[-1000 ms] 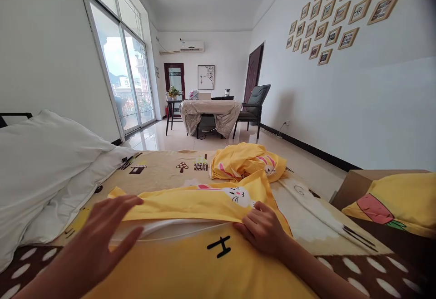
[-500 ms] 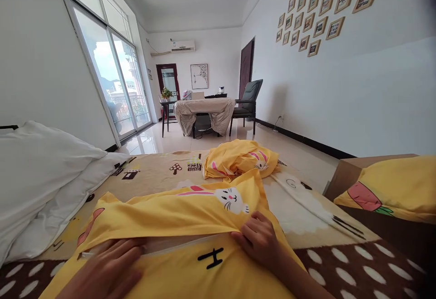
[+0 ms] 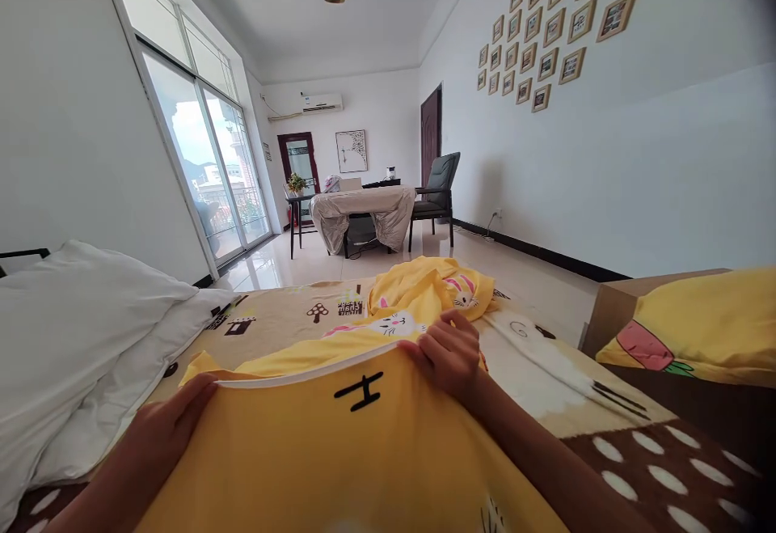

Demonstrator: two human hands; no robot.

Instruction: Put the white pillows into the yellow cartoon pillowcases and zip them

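A yellow pillowcase (image 3: 327,452) with a black H and a white-edged opening is stretched up between both hands. My left hand (image 3: 175,416) grips the left end of that edge, thumb on the near side and fingers hidden behind the cloth. My right hand (image 3: 452,351) is closed round the edge at its right end, fingers curled over. Behind the raised edge lies more of the yellow cloth, with a white rabbit face showing. A crumpled yellow cloth (image 3: 436,278) with another rabbit face rests just beyond on the bed.
The bed has a beige and brown patterned blanket (image 3: 521,371). White pillows (image 3: 90,315) are piled at left. On the right, a cardboard box (image 3: 612,298) has a yellow carrot-print cloth (image 3: 715,323) over it. A covered table (image 3: 364,197) and a black chair (image 3: 440,189) stand farther back.
Both hands have risen, lifting the pillowcase's near opening edge upward and away. My left hand, previously lying flat at the opening, now grips the edge. The view has tilted up slightly.
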